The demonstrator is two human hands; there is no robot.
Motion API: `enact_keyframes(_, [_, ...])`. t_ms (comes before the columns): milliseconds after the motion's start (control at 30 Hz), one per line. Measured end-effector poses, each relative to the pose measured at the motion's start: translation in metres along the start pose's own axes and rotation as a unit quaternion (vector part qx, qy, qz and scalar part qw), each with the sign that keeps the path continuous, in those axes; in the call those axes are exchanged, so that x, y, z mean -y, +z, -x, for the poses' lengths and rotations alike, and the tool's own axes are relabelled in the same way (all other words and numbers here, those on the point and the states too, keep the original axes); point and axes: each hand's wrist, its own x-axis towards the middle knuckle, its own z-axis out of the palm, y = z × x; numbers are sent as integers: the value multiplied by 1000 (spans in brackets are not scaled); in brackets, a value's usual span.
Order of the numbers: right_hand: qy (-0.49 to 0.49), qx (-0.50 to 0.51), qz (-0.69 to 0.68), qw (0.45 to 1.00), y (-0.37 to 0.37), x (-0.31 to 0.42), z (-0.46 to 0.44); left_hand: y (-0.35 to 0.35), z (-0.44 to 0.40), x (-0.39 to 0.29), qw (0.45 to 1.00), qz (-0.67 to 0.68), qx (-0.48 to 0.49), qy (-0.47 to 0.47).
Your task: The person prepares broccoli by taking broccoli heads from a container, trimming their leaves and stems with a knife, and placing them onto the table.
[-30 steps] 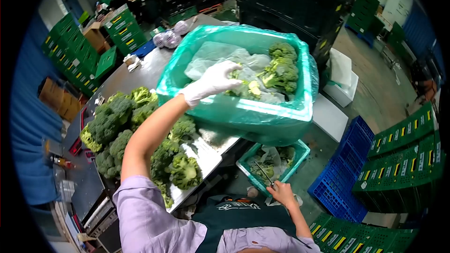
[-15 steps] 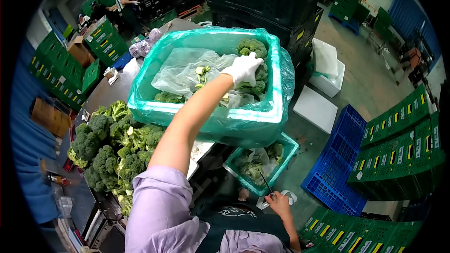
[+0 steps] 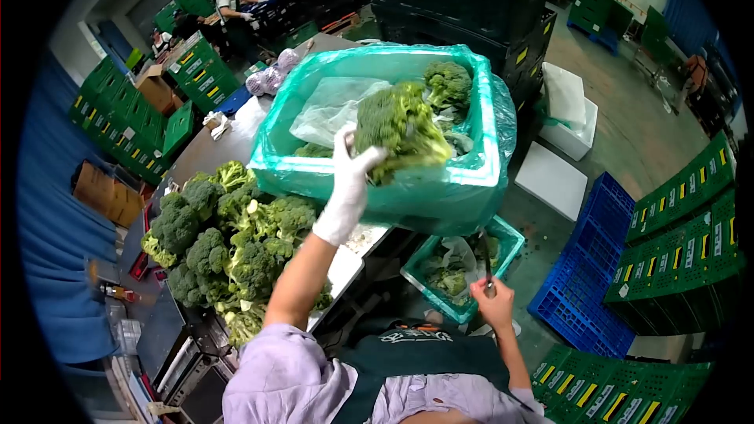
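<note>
A bumpy-crowned, pale-stemmed broccoli head [image 3: 397, 122] is gripped in the white-gloved left hand [image 3: 353, 171] above a rectangular box lined with glossy, wrinkled green plastic film [image 3: 271, 141]. The bare right hand [image 3: 495, 305] clasps a slim knife [image 3: 488, 265] near a smaller green-lined box [image 3: 426, 290], while knobbly broccoli heads [image 3: 208, 247] lie heaped at left.

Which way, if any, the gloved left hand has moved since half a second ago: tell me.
Yes: against the large green-lined box, the left hand has moved left and back, from above the box's right side to its near rim.
</note>
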Motion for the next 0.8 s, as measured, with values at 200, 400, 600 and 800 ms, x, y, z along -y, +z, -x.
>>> enact_keyframes(200, [23, 26, -311, 950, 16, 55, -17, 0, 118, 12, 984, 165, 13, -64])
enact_keyframes(400, [-11, 37, -279, 960, 34, 64, -5, -11, 176, 73, 979, 155, 51, -120])
enact_keyframes(600, [13, -48, -130, 990, 26, 41, 17, -19, 196, 99, 983, -3, 122, -136])
enact_keyframes(800, [19, -38, -29, 999, 10, 39, 27, -9, 201, 104, 981, 3, 169, -94])
